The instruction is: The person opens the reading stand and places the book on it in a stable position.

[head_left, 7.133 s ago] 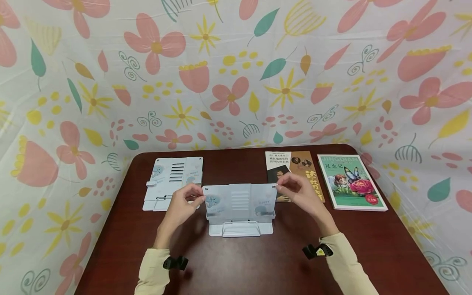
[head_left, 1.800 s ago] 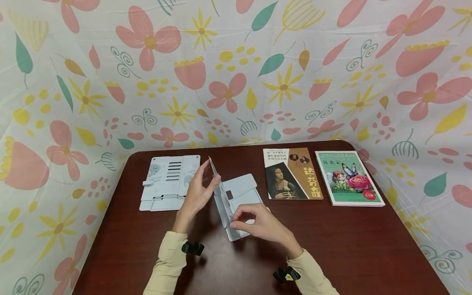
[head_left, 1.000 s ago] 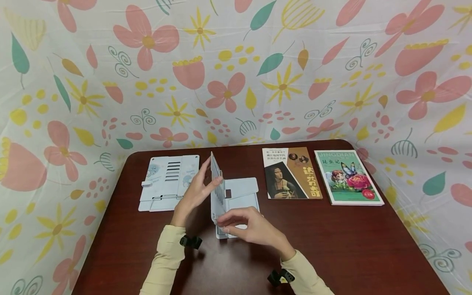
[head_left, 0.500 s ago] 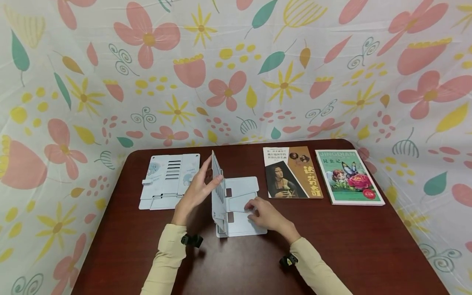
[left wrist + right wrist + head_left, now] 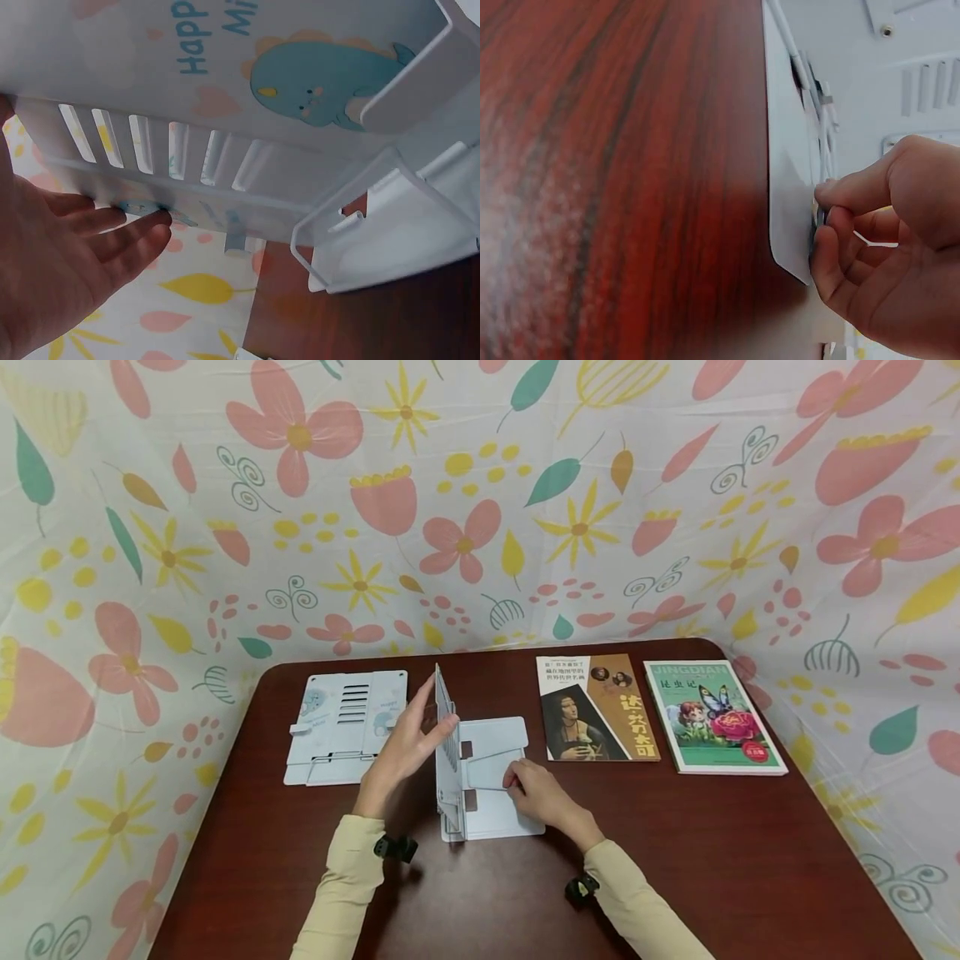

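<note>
A pale blue book stand (image 5: 491, 820) stands unfolded mid-table, turned sideways, its base plate flat and its panel (image 5: 446, 760) upright. My left hand (image 5: 405, 745) holds that panel near its far end, thumb on the right face, fingers on the left face. In the left wrist view, the fingers lie along the panel's printed, slotted front, near a wire page holder (image 5: 300, 244). My right hand (image 5: 542, 792) is over the base plate, thumb and curled fingers pinching the edge of the support flap (image 5: 491, 768). The right wrist view shows this pinch close to the base's edge (image 5: 791, 180).
A second book stand (image 5: 322, 739), folded flat, lies at the left. Toward the back right lie a brown-and-white book (image 5: 600, 718) and a green book (image 5: 708, 702) with a butterfly cover. A flower-print cloth (image 5: 480, 510) hangs behind the dark wooden table (image 5: 480, 902).
The stand, facing me at first, has been turned sideways. My right hand has left the panel's near lower corner, moved right over the base and taken the flap's edge. The left hand stays on the panel.
</note>
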{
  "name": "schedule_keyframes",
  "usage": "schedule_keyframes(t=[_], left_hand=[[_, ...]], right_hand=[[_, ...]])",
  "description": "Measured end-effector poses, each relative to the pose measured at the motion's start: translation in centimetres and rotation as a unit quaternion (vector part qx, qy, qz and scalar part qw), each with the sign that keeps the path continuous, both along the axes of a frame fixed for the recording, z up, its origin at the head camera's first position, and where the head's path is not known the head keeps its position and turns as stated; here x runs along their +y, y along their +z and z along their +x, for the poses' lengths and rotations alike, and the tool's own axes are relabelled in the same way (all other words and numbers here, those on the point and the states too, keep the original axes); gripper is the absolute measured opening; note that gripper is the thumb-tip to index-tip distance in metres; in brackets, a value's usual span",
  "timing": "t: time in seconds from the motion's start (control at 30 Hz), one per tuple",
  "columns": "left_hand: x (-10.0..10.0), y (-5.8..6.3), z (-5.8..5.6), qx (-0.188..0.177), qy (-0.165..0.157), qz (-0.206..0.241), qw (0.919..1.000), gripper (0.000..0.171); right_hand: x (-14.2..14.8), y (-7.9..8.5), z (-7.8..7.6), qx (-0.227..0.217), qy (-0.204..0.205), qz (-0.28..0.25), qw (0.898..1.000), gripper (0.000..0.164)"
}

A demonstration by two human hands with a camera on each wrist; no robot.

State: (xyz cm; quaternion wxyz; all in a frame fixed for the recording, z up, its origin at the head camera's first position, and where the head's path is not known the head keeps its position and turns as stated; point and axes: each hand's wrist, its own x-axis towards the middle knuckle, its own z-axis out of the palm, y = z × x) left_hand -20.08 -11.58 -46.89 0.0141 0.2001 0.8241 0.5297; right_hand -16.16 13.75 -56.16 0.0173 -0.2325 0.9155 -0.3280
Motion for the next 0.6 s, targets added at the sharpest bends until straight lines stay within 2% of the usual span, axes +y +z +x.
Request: schedule_keyframes(t=[0.1, 0.27, 0.6], left_hand=[[0.6, 0.4, 0.0, -0.007, 0.010, -0.033, 0.9994, 0.088], [2.3, 1.2, 0.1, -0.024, 0.025, -0.094, 0.9950, 0.094], [4.8, 1.7, -0.1, -0.021, 0.031, -0.135, 0.9901, 0.097]], right_hand=[[0.2, -0.1, -0.1, -0.034, -0.006, -0.029, 0.999, 0.011], [0.8, -0.4, -0.2, -0.050, -0.005, -0.062, 0.997, 0.011], [1.3, -0.6, -0.4, -0.072, 0.005, -0.085, 0.994, 0.009]])
